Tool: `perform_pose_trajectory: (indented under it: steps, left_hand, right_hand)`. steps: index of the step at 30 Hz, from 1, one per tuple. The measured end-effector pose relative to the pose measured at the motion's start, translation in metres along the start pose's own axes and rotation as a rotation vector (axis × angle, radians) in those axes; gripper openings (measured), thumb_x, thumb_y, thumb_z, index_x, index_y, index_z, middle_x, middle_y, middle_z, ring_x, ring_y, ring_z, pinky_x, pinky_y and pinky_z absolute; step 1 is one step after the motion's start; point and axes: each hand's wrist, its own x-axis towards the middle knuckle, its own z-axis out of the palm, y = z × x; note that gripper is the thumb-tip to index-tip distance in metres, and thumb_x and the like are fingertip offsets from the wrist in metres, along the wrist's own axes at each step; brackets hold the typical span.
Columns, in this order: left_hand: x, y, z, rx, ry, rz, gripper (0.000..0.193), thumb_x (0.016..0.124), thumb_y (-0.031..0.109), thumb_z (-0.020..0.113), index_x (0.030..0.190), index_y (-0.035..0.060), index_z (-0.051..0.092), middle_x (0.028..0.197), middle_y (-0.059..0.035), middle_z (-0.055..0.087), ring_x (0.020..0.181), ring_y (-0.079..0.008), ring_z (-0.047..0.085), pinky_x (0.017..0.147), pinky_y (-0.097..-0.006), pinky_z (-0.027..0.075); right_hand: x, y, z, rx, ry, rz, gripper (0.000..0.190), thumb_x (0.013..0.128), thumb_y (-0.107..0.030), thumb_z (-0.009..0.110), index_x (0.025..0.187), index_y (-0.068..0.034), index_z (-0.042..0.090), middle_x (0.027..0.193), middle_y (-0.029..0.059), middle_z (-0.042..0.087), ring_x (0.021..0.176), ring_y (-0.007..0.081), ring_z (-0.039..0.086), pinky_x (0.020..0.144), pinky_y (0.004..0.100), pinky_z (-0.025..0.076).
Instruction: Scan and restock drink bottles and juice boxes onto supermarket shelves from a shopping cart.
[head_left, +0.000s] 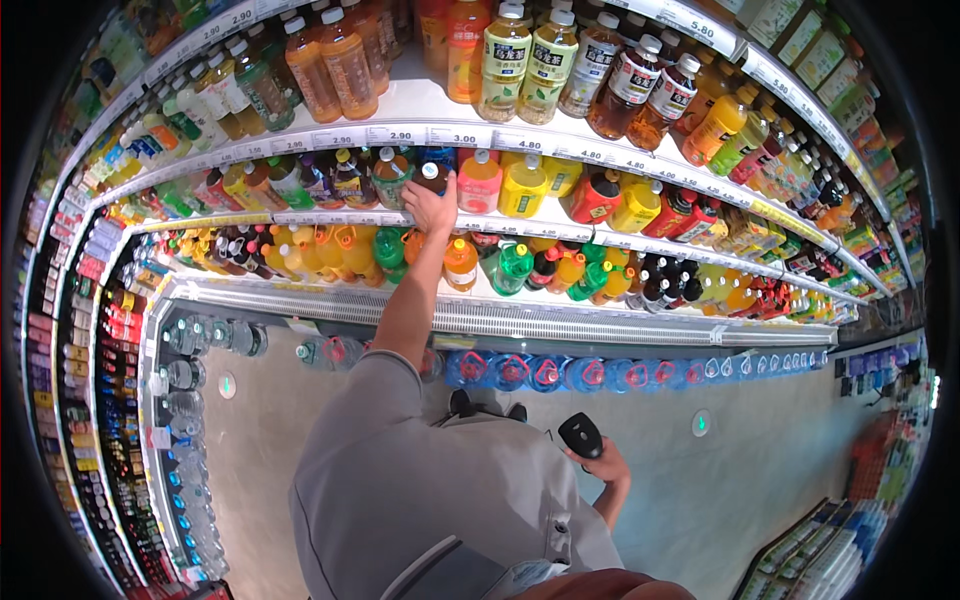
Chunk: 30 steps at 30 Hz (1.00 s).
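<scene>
My left hand (431, 204) reaches into the middle shelf, its fingers and thumb around a dark bottle with a white cap (430, 171). A green-labelled bottle (391, 180) stands just left of it and a pink-labelled bottle (480, 182) just right. The lower part of the held bottle is hidden by my hand. Low at my right side, my right hand (609, 463) holds a black handheld barcode scanner (581, 435), whose grip is mostly covered by the fingers.
Price-labelled shelf edges (517, 141) curve above and below my left hand. Tea bottles (504, 67) stand on the shelf above, large juice bottles (460, 264) below. Blue water jugs (514, 370) line the floor along the cooler's base grille (570, 324). Stacked packs (814, 555) stand at lower right.
</scene>
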Motion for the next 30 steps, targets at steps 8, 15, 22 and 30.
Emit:
perform_pose_trajectory:
  steps: [8, 15, 22, 30]
  left_hand:
    - [0.046, 0.003, -0.032, -0.029, -0.101, 0.603, 0.036, 0.095, 0.024, 0.058, 0.125, 0.0036, 0.057, 0.117, -0.0194, 0.058, 0.1, -0.0419, 0.06, 0.084, -0.05, 0.05]
    - [0.077, 0.013, -0.037, 0.317, -0.438, 0.548, 0.036, 0.094, 0.022, 0.056, 0.126, 0.0055, 0.059, 0.116, -0.0203, 0.064, 0.107, -0.0422, 0.06, 0.092, -0.0503, 0.049]
    - [-0.047, -0.094, -0.043, -0.113, -0.207, 0.629, 0.049, 0.087, 0.005, 0.059, 0.135, 0.001, 0.051, 0.124, -0.0265, 0.057, 0.111, -0.045, 0.056, 0.095, -0.0507, 0.047]
    - [-0.317, -0.332, -0.173, 0.184, -0.848, -0.07, 0.023, 0.082, 0.012, 0.061, 0.101, 0.0029, 0.071, 0.094, -0.0175, 0.071, 0.091, -0.0305, 0.069, 0.082, -0.0418, 0.055]
  right_hand:
    - [0.012, 0.005, 0.007, -0.062, -0.053, -0.074, 0.03, 0.079, -0.025, 0.087, 0.096, -0.005, 0.074, 0.078, -0.003, 0.067, 0.072, 0.0069, 0.054, 0.067, 0.0278, 0.048]
    - [0.024, 0.006, -0.001, -0.09, -0.095, -0.134, 0.031, 0.079, -0.025, 0.087, 0.1, -0.005, 0.074, 0.084, -0.0017, 0.071, 0.078, 0.0069, 0.057, 0.074, 0.0277, 0.05]
    - [0.043, 0.006, -0.011, -0.135, -0.218, -0.146, 0.034, 0.078, -0.024, 0.087, 0.104, -0.006, 0.073, 0.088, 0.0014, 0.073, 0.083, 0.0083, 0.061, 0.079, 0.0292, 0.051]
    - [0.075, 0.025, -0.033, -0.265, -0.348, -0.189, 0.037, 0.076, -0.033, 0.086, 0.101, -0.009, 0.074, 0.09, 0.0087, 0.074, 0.081, 0.0165, 0.067, 0.08, 0.0331, 0.053]
